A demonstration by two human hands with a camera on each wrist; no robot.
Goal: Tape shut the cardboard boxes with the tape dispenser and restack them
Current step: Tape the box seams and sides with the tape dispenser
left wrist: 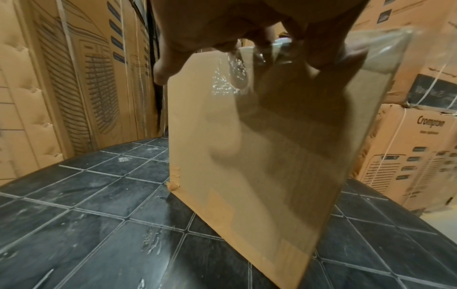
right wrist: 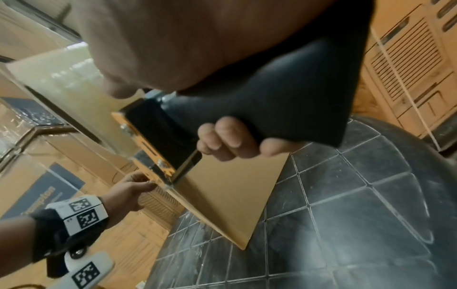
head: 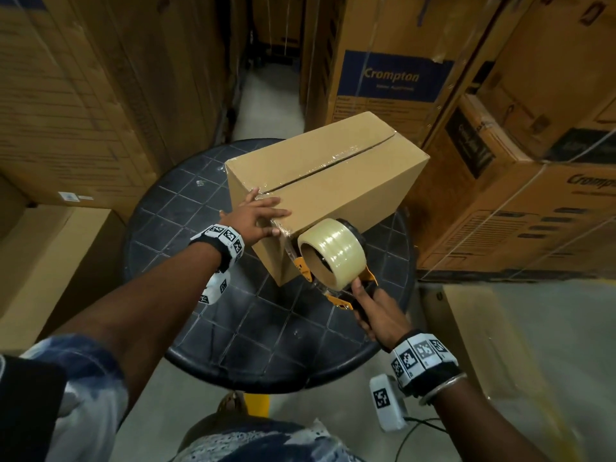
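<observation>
While the cardboard box [head: 328, 191] rests on the round dark table [head: 186, 208], its long axis runs from 7 to 1 o'clock in the head view, seam uppermost. Plain brown board, clear tape glossy along the seam and over the near end. Left hand [head: 256, 218] lies flat on the near top corner, fingers straight. Right hand [head: 375, 310] is wrapped round the handle of the tape dispenser [head: 333, 258], set against the box's near end at 5 o'clock. Printed cartons [head: 393, 78] stand around
</observation>
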